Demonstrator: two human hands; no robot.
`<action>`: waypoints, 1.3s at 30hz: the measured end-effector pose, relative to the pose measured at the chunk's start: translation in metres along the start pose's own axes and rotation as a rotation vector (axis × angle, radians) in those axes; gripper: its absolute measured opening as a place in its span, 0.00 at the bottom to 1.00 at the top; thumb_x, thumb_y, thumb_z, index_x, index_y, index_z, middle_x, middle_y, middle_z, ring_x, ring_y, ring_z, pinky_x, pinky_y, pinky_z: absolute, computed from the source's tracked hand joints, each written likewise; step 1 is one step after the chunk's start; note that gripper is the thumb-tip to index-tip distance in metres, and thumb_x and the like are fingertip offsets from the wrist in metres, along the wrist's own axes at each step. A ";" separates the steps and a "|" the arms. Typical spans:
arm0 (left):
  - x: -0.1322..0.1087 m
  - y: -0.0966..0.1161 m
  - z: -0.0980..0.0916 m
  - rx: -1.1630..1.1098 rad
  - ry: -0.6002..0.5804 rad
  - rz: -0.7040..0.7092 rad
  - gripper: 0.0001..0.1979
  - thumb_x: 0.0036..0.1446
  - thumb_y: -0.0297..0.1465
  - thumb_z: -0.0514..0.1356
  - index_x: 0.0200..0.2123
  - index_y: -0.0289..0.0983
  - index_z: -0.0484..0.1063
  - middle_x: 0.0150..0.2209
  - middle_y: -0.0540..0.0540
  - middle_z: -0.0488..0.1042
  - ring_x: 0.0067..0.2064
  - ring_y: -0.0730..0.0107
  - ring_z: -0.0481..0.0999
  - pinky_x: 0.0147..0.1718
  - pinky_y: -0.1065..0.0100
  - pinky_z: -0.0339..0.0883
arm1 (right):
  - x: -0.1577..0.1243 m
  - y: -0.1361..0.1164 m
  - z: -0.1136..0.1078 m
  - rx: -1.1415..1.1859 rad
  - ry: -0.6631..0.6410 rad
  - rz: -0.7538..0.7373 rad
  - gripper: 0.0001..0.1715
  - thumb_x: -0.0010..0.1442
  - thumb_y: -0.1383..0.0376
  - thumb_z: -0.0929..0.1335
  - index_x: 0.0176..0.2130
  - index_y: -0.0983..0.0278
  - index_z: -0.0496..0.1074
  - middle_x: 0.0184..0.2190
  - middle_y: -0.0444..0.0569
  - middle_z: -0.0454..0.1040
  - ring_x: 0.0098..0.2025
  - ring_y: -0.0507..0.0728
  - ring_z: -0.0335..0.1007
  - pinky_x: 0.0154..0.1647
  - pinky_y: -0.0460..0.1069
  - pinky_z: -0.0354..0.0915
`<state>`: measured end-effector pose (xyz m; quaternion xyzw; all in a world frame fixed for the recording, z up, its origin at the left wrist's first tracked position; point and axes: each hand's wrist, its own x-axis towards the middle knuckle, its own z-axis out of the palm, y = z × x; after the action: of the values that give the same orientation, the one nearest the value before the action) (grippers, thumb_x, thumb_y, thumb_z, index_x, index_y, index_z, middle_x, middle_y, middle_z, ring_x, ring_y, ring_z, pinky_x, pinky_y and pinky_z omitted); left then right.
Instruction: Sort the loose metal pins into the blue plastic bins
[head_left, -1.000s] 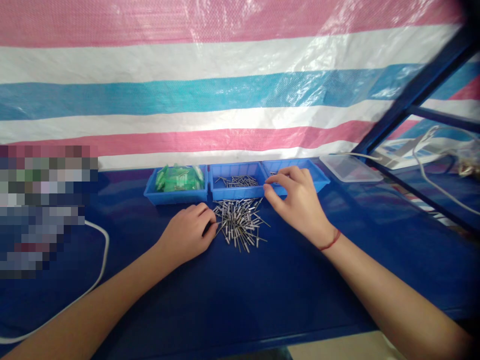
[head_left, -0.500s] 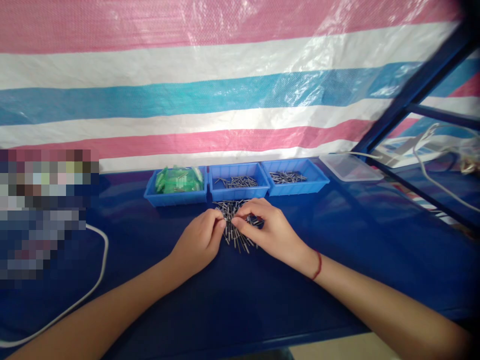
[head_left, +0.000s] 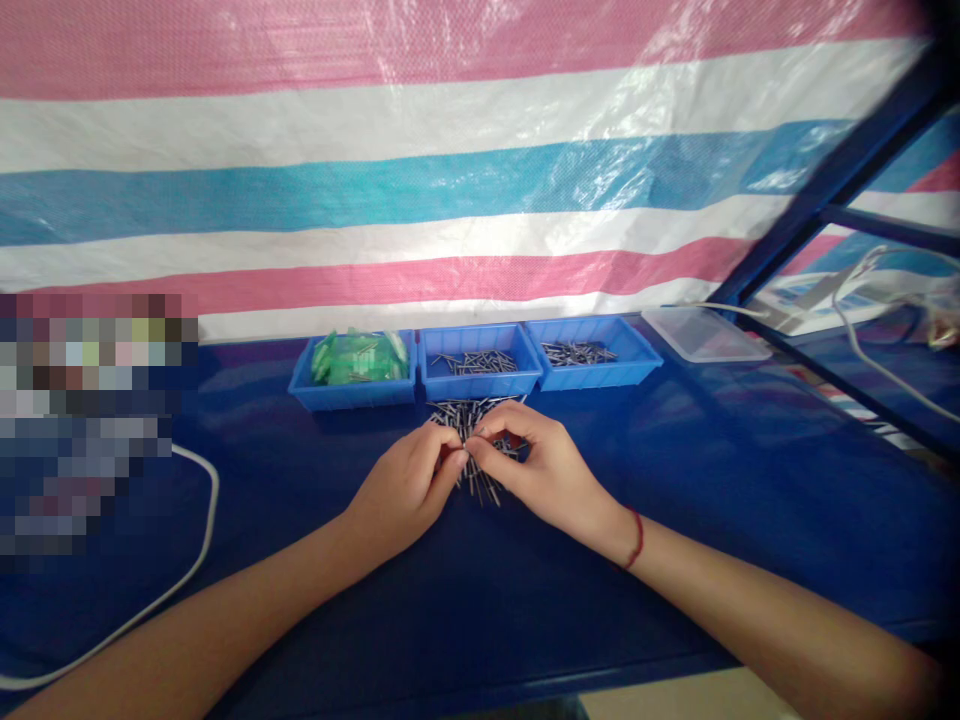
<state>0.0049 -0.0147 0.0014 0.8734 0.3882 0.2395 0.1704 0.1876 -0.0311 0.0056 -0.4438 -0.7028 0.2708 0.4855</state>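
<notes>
A loose pile of thin metal pins that look like blind rivets (head_left: 484, 482) lies on the blue table, partly hidden behind my hands. My left hand (head_left: 411, 478) is closed in a pinch at the pile's left side, with a small bit of metal showing at the fingertips. My right hand (head_left: 536, 460) pinches thumb against forefinger over the pile, and a sliver of metal shows there too. The fingertips of both hands meet or nearly meet; what lies between them is mostly covered, but it looks like a rivet.
Behind the pile, three blue bins stand in a row: a left bin (head_left: 352, 397) with green plastic packets, a middle bin (head_left: 480, 384) and a right bin (head_left: 637, 365) with rivets. A clear plastic lid (head_left: 705, 335) lies farther right. A white cable (head_left: 214, 495) curves along the left.
My left hand has moved a little to the right, bringing its fingertips up to those of my right hand. The right hand stays nearly in place, still pinched.
</notes>
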 end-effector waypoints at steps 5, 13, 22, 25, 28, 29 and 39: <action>0.001 -0.002 0.001 -0.016 -0.025 0.032 0.09 0.66 0.33 0.48 0.38 0.37 0.64 0.34 0.47 0.68 0.37 0.68 0.69 0.37 0.68 0.62 | 0.000 0.001 0.000 0.004 -0.006 -0.013 0.05 0.57 0.68 0.68 0.28 0.62 0.71 0.28 0.45 0.73 0.34 0.54 0.69 0.37 0.49 0.65; 0.001 -0.003 0.000 -0.060 -0.026 0.039 0.09 0.67 0.32 0.48 0.37 0.37 0.65 0.33 0.48 0.67 0.37 0.70 0.68 0.37 0.69 0.61 | 0.000 0.003 -0.001 0.008 -0.002 -0.029 0.05 0.56 0.68 0.69 0.28 0.62 0.71 0.29 0.45 0.73 0.35 0.54 0.69 0.38 0.50 0.65; 0.000 -0.003 -0.001 -0.087 0.067 0.013 0.06 0.65 0.32 0.51 0.36 0.37 0.65 0.31 0.49 0.67 0.33 0.72 0.68 0.34 0.71 0.61 | 0.002 0.000 -0.002 0.005 -0.001 0.000 0.04 0.55 0.70 0.68 0.30 0.62 0.71 0.29 0.45 0.73 0.34 0.53 0.68 0.37 0.49 0.64; 0.000 -0.004 -0.001 -0.110 0.089 0.002 0.06 0.65 0.31 0.51 0.37 0.37 0.65 0.33 0.49 0.67 0.34 0.72 0.69 0.34 0.71 0.61 | 0.002 0.001 -0.001 -0.001 -0.004 0.006 0.04 0.55 0.71 0.68 0.29 0.62 0.70 0.29 0.45 0.72 0.34 0.53 0.68 0.37 0.49 0.64; -0.001 -0.004 -0.001 -0.135 0.108 -0.009 0.05 0.65 0.31 0.52 0.39 0.38 0.65 0.34 0.49 0.68 0.34 0.73 0.69 0.35 0.71 0.62 | 0.002 0.002 -0.001 -0.013 -0.005 -0.007 0.04 0.54 0.71 0.68 0.29 0.62 0.70 0.29 0.45 0.72 0.34 0.53 0.68 0.37 0.49 0.64; -0.001 -0.004 -0.001 -0.140 0.112 -0.012 0.05 0.65 0.31 0.52 0.39 0.38 0.65 0.34 0.49 0.68 0.34 0.73 0.69 0.35 0.71 0.62 | 0.002 0.002 -0.001 -0.017 -0.007 -0.016 0.04 0.54 0.71 0.68 0.29 0.62 0.70 0.29 0.44 0.72 0.33 0.52 0.67 0.37 0.48 0.63; 0.000 -0.003 -0.001 -0.165 0.152 0.004 0.04 0.64 0.30 0.53 0.40 0.38 0.66 0.35 0.49 0.68 0.33 0.74 0.69 0.35 0.72 0.63 | 0.002 0.005 -0.003 -0.054 -0.025 -0.062 0.04 0.55 0.71 0.68 0.31 0.61 0.72 0.33 0.46 0.71 0.38 0.54 0.68 0.41 0.50 0.64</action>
<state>0.0022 -0.0127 0.0008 0.8364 0.3774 0.3365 0.2116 0.1919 -0.0266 0.0034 -0.4313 -0.7293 0.2421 0.4727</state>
